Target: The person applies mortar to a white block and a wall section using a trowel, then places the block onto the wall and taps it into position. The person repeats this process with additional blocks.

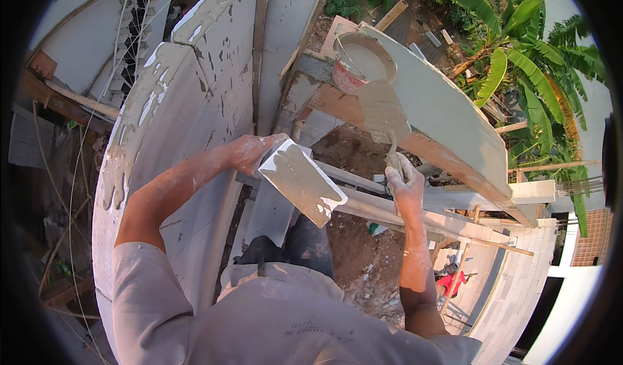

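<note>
My left hand grips one end of a pale building block, held out in front of my body. Grey wet mortar coats most of the block's upturned face, and white shows along its edges. The fingers of my right hand are wrapped round the handle of a trowel. Its broad blade is smeared with mortar and lies just in front of a red bucket, overlapping its near rim in the picture. Inside the bucket is grey mortar, and a wire handle rises over it.
A block wall with blobs of mortar along its top curves past my left arm. Wooden planks and poles cross an opening, with soil below. A person in red is at lower right. Banana plants grow behind.
</note>
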